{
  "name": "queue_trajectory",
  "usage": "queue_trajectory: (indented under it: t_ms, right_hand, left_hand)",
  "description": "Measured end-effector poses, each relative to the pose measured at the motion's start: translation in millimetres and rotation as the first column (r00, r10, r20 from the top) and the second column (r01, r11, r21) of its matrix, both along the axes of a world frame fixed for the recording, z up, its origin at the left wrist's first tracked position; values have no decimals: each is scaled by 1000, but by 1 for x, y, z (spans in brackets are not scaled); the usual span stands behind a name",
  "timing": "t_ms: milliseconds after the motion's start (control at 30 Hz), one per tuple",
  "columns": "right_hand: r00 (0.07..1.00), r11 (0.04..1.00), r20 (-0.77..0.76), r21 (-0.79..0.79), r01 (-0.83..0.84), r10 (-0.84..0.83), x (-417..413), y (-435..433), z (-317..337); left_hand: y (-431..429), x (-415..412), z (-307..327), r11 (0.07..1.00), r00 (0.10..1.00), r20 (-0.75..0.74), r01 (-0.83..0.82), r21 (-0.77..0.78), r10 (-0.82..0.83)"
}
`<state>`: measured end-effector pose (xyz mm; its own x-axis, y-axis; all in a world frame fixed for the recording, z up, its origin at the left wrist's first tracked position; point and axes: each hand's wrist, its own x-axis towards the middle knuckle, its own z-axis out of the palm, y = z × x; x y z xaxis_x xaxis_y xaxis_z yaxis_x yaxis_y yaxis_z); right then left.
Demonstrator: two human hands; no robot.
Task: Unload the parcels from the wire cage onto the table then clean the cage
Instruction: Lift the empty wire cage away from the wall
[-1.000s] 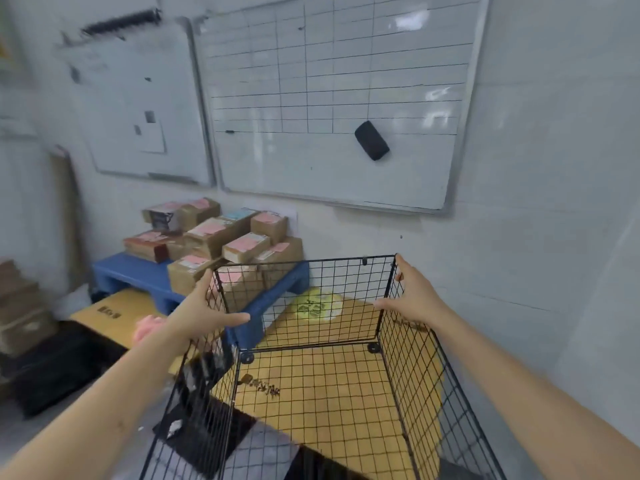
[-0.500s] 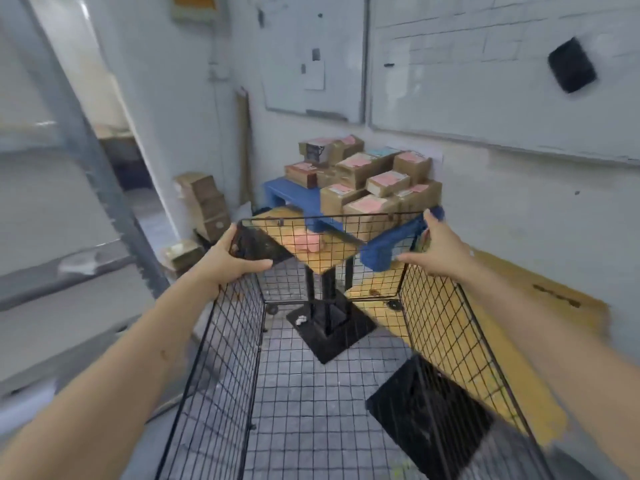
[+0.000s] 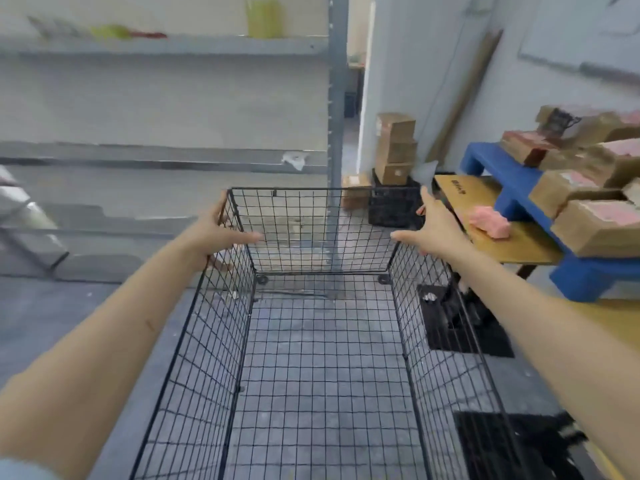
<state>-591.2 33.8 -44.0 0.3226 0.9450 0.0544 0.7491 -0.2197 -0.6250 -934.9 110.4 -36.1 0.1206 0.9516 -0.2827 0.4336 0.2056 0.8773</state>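
Black wire cage (image 3: 311, 230), left hand (image 3: 221, 232), right hand (image 3: 434, 230) clasping side rims

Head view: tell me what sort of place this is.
Probably a small parcel storeroom: labelled cardboard parcels stacked on a blue pallet, metal shelving along the wall, and an empty wire cage.

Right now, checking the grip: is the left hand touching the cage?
Touching. Head view: the left hand grips the cage rim, thumb inside the mesh.

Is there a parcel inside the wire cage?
No, the cage holds nothing: only grey floor shows through its mesh bottom, and the parcels lie outside it.
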Motion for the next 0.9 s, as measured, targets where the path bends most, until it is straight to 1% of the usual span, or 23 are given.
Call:
queue_trajectory:
  t_ms: [100, 200, 367, 467, 533, 600, 700, 767, 900]
  right_hand:
    - [984, 984, 0, -13, -177, 177, -55, 30, -8]
    - [945, 945, 12, -18, -328, 328, -126, 57, -17]
    - [828, 827, -8, -52, -560, 561, -265, 90, -42]
    - [750, 748, -38, -56, -662, 661, -350, 97, -55]
    - [702, 700, -52, -59, -712, 710, -400, 99, -65]
    - [647, 643, -64, -72, -763, 760, -450, 99, -74]
    - [584, 582, -103, -53, -811, 805, -519, 92, -89]
    - [546, 544, -117, -46, -838, 830, -556, 87, -103]
    - [436, 431, -143, -66, -900, 889, -623, 74, -137]
  left_hand:
    - [-32, -62, -14, 986, 986, 10, -164, -9, 164]
    - [-69, -124, -23, 934, 933, 47, -355, -33, 356]
    - [-126, -236, -37, 798, 797, 53, -596, -88, 601]
    - [-160, -298, -47, 696, 697, 27, -714, -76, 717]
    - [-175, -336, -53, 643, 641, 50, -765, -41, 766]
    - [-194, -372, -63, 584, 576, 101, -809, -71, 811]
    - [-225, -417, -72, 487, 483, 73, -871, -65, 873]
    - [-240, -446, -83, 429, 424, 87, -902, -54, 902]
    - [-280, -487, -117, 309, 306, 60, -948, -69, 950]
